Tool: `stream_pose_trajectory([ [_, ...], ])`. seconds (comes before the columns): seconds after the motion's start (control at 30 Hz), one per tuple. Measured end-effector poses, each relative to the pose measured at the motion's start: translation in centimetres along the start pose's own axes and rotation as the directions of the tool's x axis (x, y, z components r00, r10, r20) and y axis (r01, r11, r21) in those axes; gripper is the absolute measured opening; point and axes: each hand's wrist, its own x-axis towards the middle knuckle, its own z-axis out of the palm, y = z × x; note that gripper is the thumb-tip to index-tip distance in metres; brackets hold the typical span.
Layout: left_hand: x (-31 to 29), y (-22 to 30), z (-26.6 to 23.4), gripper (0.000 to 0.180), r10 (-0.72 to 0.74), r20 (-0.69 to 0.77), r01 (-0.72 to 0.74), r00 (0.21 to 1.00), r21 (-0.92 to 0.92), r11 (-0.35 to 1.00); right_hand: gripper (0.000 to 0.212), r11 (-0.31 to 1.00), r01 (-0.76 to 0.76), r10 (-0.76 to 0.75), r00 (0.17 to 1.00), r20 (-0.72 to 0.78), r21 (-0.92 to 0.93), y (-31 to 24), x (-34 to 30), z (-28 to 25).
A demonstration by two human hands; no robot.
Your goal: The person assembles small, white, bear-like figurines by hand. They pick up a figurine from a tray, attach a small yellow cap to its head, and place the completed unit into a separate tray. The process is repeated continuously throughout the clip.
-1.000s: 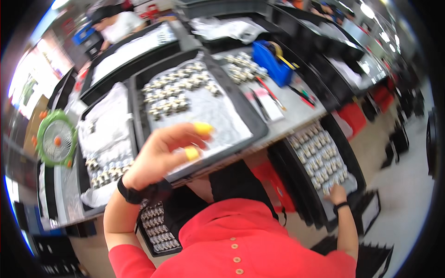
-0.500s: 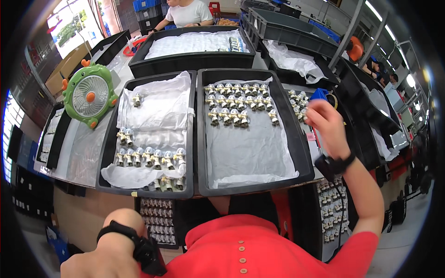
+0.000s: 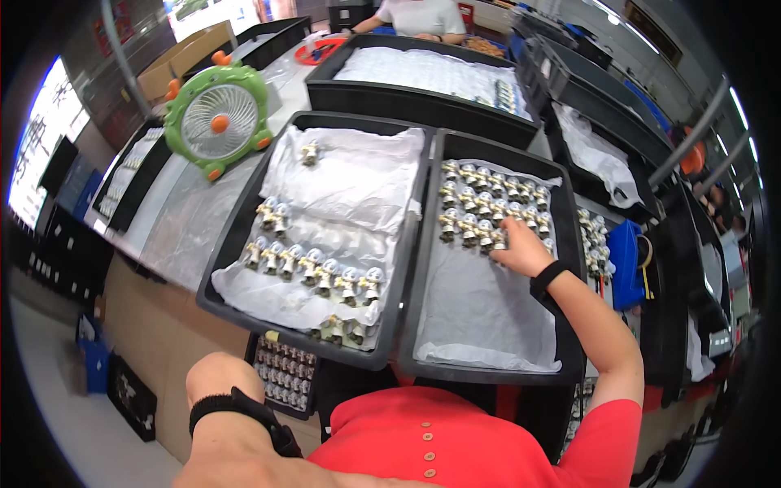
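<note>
My right hand [image 3: 522, 247] is over the right black tray [image 3: 413, 317], its fingers closed on a small figurine [image 3: 499, 237] at the end of the third row, partly hidden by the fingertips. Rows of similar white figurines with pale-blue heads and dark bases [image 3: 484, 205] stand on that tray's white sheet. Beside it, the left black tray [image 3: 218, 259] holds a row of figurines [image 3: 311, 264], several others and a lone one [image 3: 310, 153]. My left arm is bent back at the lower left, with my left hand [image 3: 244, 470] cut off by the lower edge, fingers hidden.
A green fan [image 3: 218, 122] stands on the table at the left. Behind the trays lies another black tray [image 3: 419, 96] lined with white sheeting; a person [image 3: 423, 18] is beyond it. More figurines [image 3: 595, 244] and a blue holder [image 3: 625, 264] are at the right.
My right hand has moved left and down, from beside the figurines at the right to the right tray's third row. The view has turned, shifting the trays rightward.
</note>
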Motion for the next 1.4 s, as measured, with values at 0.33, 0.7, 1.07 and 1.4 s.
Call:
stream_pose_trajectory([
  [0.33, 5.1, -3.3, -2.8, 0.026, 0.005, 0.367, 0.004, 0.93, -0.022, 1.0, 0.058, 0.987, -0.107, 0.116, 0.991, -0.064, 0.12, 0.2, -1.4, 1.8],
  [0.7, 6.4, -8.8, -1.9, 0.033, -0.09, -0.152, 0.115, 0.984, 0.165, 0.979, 0.043, 0.974, 0.149, -0.118, 0.977, -0.175, 0.172, -2.6, -1.6, 1.5],
  [1.07, 8.8, -12.1, -5.5, 0.025, -0.095, -0.478, 0.293, 0.873, 0.36, 0.886, 0.048, 0.866, 0.32, -0.184, 0.918, -0.351, 0.383, -2.9, -2.7, 0.6],
  [1.4, 8.7, -15.1, -16.6, 0.028, -0.204, -0.718, 0.423, 0.665, 0.138, 0.895, 0.058, 0.616, 0.576, -0.242, 0.788, -0.566, 0.537, -5.1, -3.8, -1.5],
])
